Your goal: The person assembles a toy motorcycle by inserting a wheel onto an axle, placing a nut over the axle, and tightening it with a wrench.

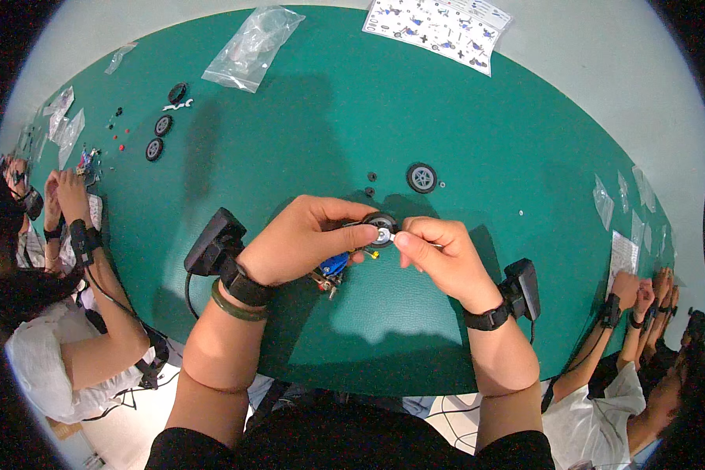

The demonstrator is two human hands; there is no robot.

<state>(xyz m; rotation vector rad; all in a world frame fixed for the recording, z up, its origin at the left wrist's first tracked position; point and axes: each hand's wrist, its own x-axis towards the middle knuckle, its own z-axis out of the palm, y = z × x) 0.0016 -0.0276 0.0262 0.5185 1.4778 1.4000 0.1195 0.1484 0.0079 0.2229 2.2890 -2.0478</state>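
- Near the front edge of a green table (478,141), two bare hands meet over a small toy model.
- Left hand (301,239) has its fingers closed around a small blue model (335,265), thumb pressing a black wheel (381,229) mounted on it.
- Right hand (440,254) pinches the same wheel from the right side; what else it grips, if anything, is hard to tell.
- Just beyond the hands, a loose wheel (421,177) with a grey hub lies flat on the table.
- Far left, two more wheels (158,137) lie beside a clear plastic bag (252,47).
- Far right, a printed instruction sheet (437,30) lies at the table's edge.
- Other people's hands work at both sides.
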